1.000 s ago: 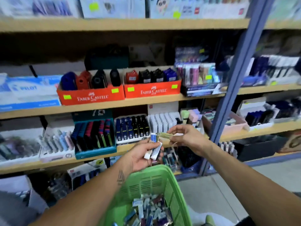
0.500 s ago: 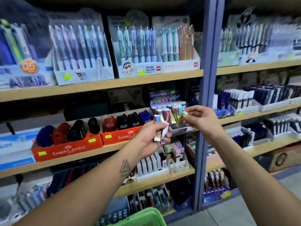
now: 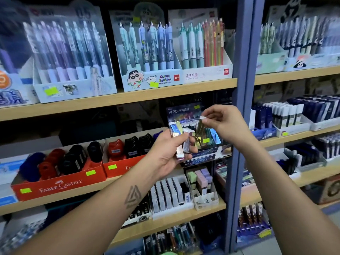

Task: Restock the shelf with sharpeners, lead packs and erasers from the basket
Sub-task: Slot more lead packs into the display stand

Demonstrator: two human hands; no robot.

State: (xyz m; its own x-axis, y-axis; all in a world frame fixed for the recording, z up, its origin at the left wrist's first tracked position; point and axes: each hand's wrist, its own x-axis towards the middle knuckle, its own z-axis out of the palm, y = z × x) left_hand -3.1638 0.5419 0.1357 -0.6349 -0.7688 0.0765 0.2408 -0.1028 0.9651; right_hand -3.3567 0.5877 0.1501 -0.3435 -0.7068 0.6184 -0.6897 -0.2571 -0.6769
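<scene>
My left hand (image 3: 166,153) grips a few slim lead packs (image 3: 177,142), shiny and pastel, held upright in front of the middle shelf. A gold lead pack (image 3: 199,128) is pinched by its white cap in my right hand (image 3: 223,124), hanging just above the Hi-Polymer display box (image 3: 189,112) of similar packs. Sharpeners (image 3: 132,147) fill two red Faber-Castell trays (image 3: 60,186) left of my hands. Erasers (image 3: 201,178) stand in a small box on the shelf below. A sliver of the green basket (image 3: 168,253) shows at the bottom edge.
A blue steel upright (image 3: 242,107) stands just right of my hands. Pen displays (image 3: 147,52) line the upper shelf. White packs (image 3: 167,196) sit in rows below. More boxed stock (image 3: 294,115) fills the right bay.
The view has risen from the basket to the shelves. Both hands have lifted with their packs to the Hi-Polymer display; the right hand now holds the gold pack upright by its cap.
</scene>
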